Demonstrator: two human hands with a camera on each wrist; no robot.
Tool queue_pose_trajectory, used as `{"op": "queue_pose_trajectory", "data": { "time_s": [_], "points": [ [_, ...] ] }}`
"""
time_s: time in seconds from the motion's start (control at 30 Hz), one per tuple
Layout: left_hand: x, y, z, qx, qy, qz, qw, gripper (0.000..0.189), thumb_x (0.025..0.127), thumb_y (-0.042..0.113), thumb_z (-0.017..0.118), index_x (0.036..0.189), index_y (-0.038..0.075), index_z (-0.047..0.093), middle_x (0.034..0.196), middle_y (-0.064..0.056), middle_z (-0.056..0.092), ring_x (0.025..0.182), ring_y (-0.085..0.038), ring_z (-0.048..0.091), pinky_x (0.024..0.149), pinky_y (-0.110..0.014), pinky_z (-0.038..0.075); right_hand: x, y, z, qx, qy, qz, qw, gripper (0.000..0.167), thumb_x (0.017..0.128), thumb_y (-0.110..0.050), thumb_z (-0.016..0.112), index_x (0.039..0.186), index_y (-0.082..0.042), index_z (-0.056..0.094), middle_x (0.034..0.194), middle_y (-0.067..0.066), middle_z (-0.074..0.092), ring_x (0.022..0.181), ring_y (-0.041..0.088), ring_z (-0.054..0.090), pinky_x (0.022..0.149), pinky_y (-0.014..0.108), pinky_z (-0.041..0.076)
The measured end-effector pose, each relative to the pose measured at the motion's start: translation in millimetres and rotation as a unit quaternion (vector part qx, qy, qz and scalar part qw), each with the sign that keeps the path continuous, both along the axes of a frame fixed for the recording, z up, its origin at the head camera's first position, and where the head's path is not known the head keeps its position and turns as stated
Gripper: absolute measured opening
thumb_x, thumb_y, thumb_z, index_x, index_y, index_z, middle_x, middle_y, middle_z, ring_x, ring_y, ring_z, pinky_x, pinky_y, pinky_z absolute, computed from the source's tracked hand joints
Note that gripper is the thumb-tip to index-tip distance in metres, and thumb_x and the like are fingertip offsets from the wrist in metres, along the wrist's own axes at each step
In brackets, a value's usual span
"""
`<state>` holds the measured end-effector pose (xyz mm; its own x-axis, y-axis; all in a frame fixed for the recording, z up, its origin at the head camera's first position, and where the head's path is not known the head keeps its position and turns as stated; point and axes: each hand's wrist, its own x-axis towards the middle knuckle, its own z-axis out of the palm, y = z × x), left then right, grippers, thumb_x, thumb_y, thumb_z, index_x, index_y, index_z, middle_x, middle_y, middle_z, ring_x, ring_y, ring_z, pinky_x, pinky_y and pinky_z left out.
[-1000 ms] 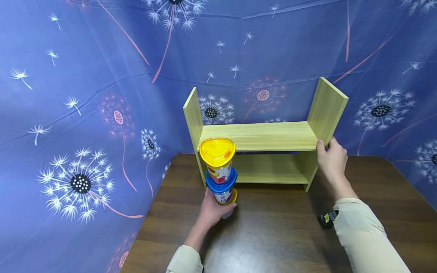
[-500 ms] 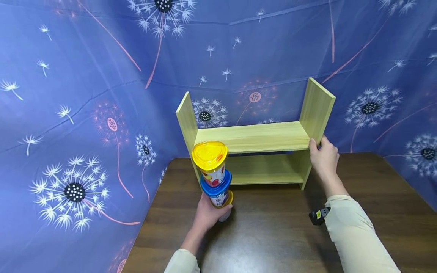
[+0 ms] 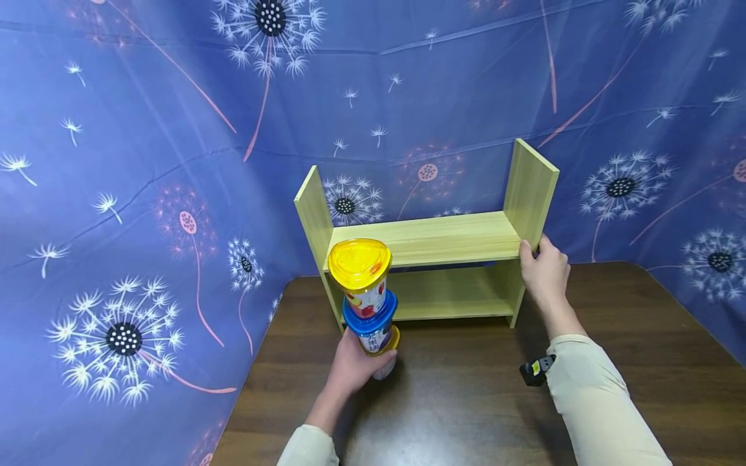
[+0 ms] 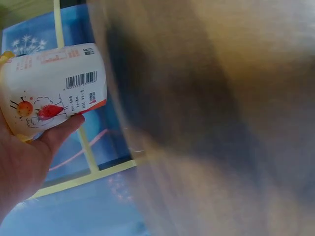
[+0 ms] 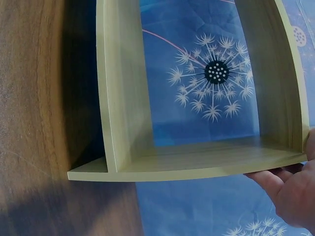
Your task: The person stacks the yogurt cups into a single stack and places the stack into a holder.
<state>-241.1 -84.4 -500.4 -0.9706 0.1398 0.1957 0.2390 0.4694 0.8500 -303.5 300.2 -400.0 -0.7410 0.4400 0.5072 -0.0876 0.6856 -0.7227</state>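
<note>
Your left hand [image 3: 357, 364] holds the stack of cups [image 3: 367, 301], whose long axis is roughly upright and rises above this grip, in front of the left end of the shelf [image 3: 431, 238], while your right hand [image 3: 546, 275], farther from the cups, grips its right side.

Lowest tub [image 3: 384, 371] — partly hidden behind the left hand [image 3: 354, 364]

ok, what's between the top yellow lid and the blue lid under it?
The fruit-printed side of the top cup, seen in the head view.
</note>
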Motion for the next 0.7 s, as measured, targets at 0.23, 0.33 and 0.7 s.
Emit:
{"op": "queue_pose_trajectory", "data": {
  "time_s": [0.23,0.33,0.7],
  "points": [
    [-3.8,6.5,23.9,-0.007,0.004,-0.026,0.9996,0.091,0.074,0.041,0.091,0.146,0.027,0.037,0.137,0.005,0.055,0.123,-0.019,0.057,0.104,-0.049,0.047,0.6,1.5,-0.1,0.002,0.000,-0.001,1.0000,0.032,0.102,-0.029,0.050,0.106,0.002,0.060,0.105,0.038,0.064,0.100,0.062,0.057,0.083,0.068,0.041],
    [-5.4,10.3,33.5,-0.006,0.011,-0.039,0.9992,0.091,0.074,0.042,0.091,0.146,0.028,0.037,0.137,0.006,0.055,0.123,-0.019,0.058,0.104,-0.049,0.048,1.1,2.7,-0.1,0.003,0.002,0.002,1.0000,0.032,0.102,-0.028,0.050,0.107,0.002,0.061,0.106,0.038,0.064,0.100,0.063,0.057,0.083,0.069,0.040],
    [-14.2,30.9,83.1,-0.029,0.043,-0.081,0.9953,0.085,0.076,0.040,0.090,0.144,0.027,0.040,0.134,0.005,0.058,0.119,-0.019,0.060,0.100,-0.050,0.050,1.5,3.0,-1.6,0.006,0.006,0.004,1.0000,0.031,0.102,-0.027,0.050,0.103,0.002,0.060,0.103,0.038,0.064,0.098,0.063,0.057,0.081,0.068,0.041]
  ]
}}
